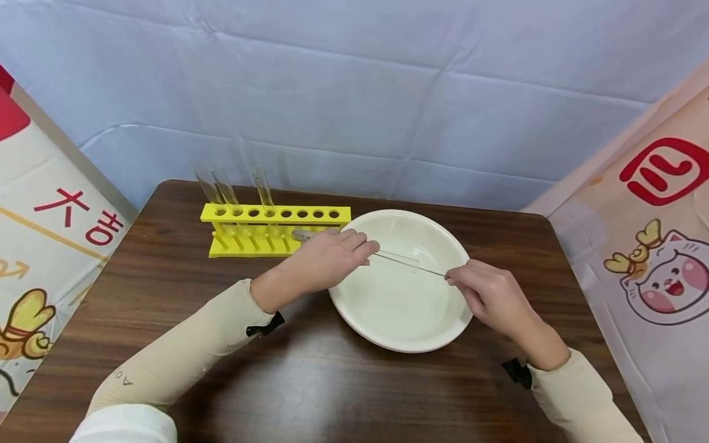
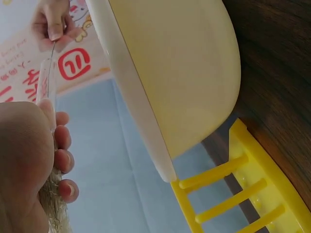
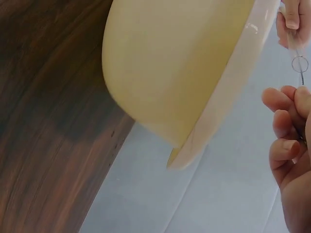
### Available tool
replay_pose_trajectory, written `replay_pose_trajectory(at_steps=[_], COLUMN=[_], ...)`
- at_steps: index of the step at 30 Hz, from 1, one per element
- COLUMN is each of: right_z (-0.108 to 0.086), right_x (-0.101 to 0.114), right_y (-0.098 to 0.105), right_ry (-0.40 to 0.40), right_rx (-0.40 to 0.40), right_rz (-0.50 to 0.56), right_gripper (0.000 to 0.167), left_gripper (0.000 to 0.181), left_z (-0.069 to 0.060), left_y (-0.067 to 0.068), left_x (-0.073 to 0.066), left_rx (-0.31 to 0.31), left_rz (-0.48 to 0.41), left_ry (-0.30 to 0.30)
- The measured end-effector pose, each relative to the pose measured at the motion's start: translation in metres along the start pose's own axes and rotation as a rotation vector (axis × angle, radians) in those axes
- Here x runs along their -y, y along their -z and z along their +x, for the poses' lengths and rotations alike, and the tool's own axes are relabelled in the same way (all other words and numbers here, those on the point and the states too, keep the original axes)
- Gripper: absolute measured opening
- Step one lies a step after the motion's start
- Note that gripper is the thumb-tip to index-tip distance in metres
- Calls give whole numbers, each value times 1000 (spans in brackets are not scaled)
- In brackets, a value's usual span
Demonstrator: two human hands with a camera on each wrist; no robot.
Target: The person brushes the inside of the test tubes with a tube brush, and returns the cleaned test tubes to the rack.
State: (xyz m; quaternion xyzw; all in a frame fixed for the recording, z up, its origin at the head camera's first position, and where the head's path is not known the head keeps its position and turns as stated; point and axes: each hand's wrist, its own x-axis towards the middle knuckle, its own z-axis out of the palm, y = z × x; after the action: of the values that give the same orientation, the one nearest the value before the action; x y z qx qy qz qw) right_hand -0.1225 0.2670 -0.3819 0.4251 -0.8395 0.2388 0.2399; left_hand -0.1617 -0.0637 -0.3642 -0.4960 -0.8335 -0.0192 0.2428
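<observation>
While the left hand [image 1: 332, 258] is gripping a test tube [image 1: 401, 258] over the left side of the white basin [image 1: 410, 344], its long axis is slanting right and near, along a brush wire [image 1: 434, 272] the right hand [image 1: 495, 292] is pinching.

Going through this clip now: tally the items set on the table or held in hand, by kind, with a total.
Tubes: 4 (3 in the rack, 1 in the left hand)
Brush: 1
Rack: 1
Basin: 1
Total: 7
</observation>
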Motion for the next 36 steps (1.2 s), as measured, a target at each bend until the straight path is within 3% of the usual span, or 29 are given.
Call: replay_pose_trajectory(at_steps=[2, 5, 10, 14, 17, 19, 21, 24, 31, 36], right_z=[1, 3, 9, 12, 13, 13, 13, 12, 3, -5], right_x=[3, 8, 16, 16, 15, 14, 13, 15, 16, 10], right_y=[0, -1, 2, 6, 7, 6, 6, 5, 2, -1], right_ry=[-72, -236, -545, -761, -849, -858, -846, -796, -541, -362], right_rx=[14, 79, 233, 288, 277, 254, 219, 142, 13, -74], right_rz=[24, 139, 554, 926, 1141, 1200, 1161, 993, 504, 306], right_gripper=[10, 19, 25, 33, 28, 27, 28, 30, 30, 33], left_gripper=[22, 22, 22, 23, 22, 22, 22, 23, 24, 24], left_z=[1, 0, 0, 2, 2, 3, 2, 1, -1, -4], left_y=[-1, -1, -2, 0, 1, 1, 1, 2, 3, 3], left_x=[1, 2, 3, 2, 1, 0, 0, 1, 3, 5], left_rx=[1, 10, 8, -17, -31, -35, -36, -24, -1, 10], left_rz=[5, 16, 35, 29, 28, 28, 33, 31, 8, 5], left_ry=[8, 21, 25, 9, 1, -3, -8, -7, 2, 6])
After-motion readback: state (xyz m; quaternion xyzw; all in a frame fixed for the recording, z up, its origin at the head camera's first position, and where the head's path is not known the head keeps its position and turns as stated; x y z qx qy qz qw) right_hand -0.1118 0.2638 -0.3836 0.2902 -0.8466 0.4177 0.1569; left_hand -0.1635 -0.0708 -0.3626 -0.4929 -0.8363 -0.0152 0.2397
